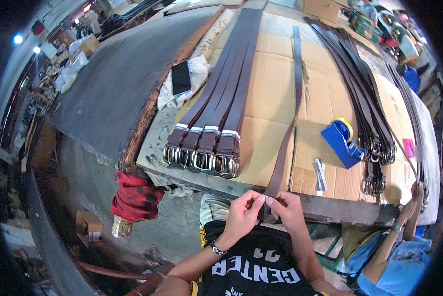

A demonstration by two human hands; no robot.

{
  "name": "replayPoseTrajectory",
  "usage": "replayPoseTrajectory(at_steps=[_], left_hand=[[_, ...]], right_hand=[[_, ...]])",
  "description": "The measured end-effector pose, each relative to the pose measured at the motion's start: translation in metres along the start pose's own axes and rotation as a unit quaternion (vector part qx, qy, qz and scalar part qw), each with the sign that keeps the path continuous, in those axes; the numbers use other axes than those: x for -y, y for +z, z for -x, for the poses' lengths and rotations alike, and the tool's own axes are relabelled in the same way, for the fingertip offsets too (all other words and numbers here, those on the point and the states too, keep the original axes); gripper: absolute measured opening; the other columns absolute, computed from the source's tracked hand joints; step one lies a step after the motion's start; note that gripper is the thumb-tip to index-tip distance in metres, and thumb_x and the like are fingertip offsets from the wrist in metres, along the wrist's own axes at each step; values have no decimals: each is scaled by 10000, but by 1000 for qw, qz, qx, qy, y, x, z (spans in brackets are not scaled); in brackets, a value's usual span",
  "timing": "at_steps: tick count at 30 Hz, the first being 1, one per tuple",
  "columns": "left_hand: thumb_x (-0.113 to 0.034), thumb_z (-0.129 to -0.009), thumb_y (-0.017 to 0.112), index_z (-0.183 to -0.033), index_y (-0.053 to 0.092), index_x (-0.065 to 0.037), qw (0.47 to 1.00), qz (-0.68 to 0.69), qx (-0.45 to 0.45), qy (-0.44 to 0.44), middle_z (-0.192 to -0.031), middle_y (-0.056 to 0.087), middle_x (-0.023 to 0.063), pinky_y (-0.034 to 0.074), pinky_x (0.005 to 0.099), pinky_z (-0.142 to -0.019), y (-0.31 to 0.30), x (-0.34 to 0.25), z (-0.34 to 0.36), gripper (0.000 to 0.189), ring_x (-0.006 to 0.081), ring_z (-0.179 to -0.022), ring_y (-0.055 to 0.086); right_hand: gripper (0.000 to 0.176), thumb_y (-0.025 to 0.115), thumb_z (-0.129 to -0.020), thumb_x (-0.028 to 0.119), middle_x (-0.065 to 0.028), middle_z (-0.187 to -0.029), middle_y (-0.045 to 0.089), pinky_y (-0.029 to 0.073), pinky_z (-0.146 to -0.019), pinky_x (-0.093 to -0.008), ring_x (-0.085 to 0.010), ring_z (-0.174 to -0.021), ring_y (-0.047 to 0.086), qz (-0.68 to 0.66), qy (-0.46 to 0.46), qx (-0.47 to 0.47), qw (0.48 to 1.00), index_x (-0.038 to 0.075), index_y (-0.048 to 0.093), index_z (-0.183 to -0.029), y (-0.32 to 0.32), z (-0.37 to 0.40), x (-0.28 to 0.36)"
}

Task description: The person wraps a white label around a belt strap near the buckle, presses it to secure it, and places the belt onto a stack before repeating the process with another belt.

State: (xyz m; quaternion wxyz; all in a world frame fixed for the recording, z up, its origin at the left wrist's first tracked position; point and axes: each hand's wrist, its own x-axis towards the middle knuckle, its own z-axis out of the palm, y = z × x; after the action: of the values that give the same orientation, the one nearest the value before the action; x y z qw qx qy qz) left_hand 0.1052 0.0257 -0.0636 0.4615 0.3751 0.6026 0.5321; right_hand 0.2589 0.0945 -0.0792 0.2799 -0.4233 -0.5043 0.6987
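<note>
A single dark brown belt (284,158) runs lengthwise over the cardboard to the near table edge, where both my hands meet at its end. My left hand (245,213) is closed in a pinch on the belt's end, and a small white bit shows at the fingertips. Close against it, my right hand (289,211) pinches the same end from the other side. The belt's tip below the fingers is mostly hidden. Left of it lies a row of brown belts (226,93) with silver buckles and white bands. White strips (320,175) rest on the cardboard to the right.
A blue tape dispenser (340,143) with yellow tape stands right of the belt. More buckled belts (354,84) lie beyond it. A phone (181,79) rests on white plastic at left. Red cloth (136,195) wraps a post. A co-worker's hand (412,202) works at right.
</note>
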Motion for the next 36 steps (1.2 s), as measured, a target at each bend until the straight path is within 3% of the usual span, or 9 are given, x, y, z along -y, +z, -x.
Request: replayPoseTrajectory(at_steps=[6, 17, 26, 27, 30, 31, 32, 36], left_hand=[[-179, -1011, 595, -929, 616, 3, 1000, -7, -12, 16, -706, 484, -64, 348, 222, -553, -3, 13, -1, 200, 19, -652, 410], [-175, -1010, 588, -911, 609, 18, 996, -58, -14, 73, -664, 521, -14, 378, 260, -539, -5, 7, -3, 218, 44, -636, 444], [-193, -1025, 574, -909, 610, 18, 994, -85, -14, 67, -624, 483, -20, 355, 258, -515, -5, -3, -1, 243, 41, -609, 420], [-176, -1009, 591, -920, 615, 17, 993, -79, -12, 82, -612, 549, 73, 414, 302, -512, -6, 3, -2, 215, 92, -562, 496], [-175, -1000, 607, -894, 618, 17, 991, -100, -19, 84, -603, 537, 68, 413, 298, -515, -4, -3, -2, 220, 82, -565, 481], [-173, -991, 619, -871, 623, 16, 990, -96, -24, 98, -598, 524, 54, 407, 296, -514, -4, 8, -6, 224, 75, -569, 469], [-178, -997, 614, -862, 626, 13, 991, -87, -21, 95, -594, 491, 5, 361, 277, -495, -4, 4, -6, 235, 53, -567, 430], [-209, -1021, 586, -839, 615, 7, 998, -43, -9, 54, -626, 429, -72, 277, 247, -486, -5, 8, -6, 284, 19, -576, 349]], right_hand=[[201, 673, -944, 144, 33, -645, 551, 374, -500, -229, -41, -553, 493, 37, 1, 37, 999, 26, 612, -794, -5, -1, 6], [166, 671, -944, 146, 30, -668, 560, 393, -497, -226, -41, -569, 504, 60, -16, 22, 998, 8, 638, -857, 5, -2, 8], [190, 676, -938, 164, 27, -678, 560, 418, -516, -232, -44, -592, 511, 52, -2, 39, 998, -9, 628, -876, 1, 1, 17], [199, 680, -937, 169, 27, -677, 556, 419, -522, -234, -43, -601, 508, 53, 2, 29, 998, -11, 626, -872, 4, 1, 21], [230, 694, -934, 192, 29, -686, 546, 417, -543, -245, -41, -636, 481, 160, -35, 17, 986, -20, 633, -870, 1, -2, 11], [254, 700, -934, 211, 34, -700, 544, 406, -552, -253, -45, -658, 451, 159, -60, 25, 985, -24, 636, -860, 0, -3, 9], [263, 692, -937, 219, 21, -702, 552, 402, -549, -250, -48, -659, 454, 122, -16, 26, 992, -27, 634, -861, 6, 2, 25], [238, 639, -960, 180, 20, -645, 530, 378, -512, -239, -54, -574, 465, 73, -10, 68, 995, 0, 601, -811, -3, 0, 22]])
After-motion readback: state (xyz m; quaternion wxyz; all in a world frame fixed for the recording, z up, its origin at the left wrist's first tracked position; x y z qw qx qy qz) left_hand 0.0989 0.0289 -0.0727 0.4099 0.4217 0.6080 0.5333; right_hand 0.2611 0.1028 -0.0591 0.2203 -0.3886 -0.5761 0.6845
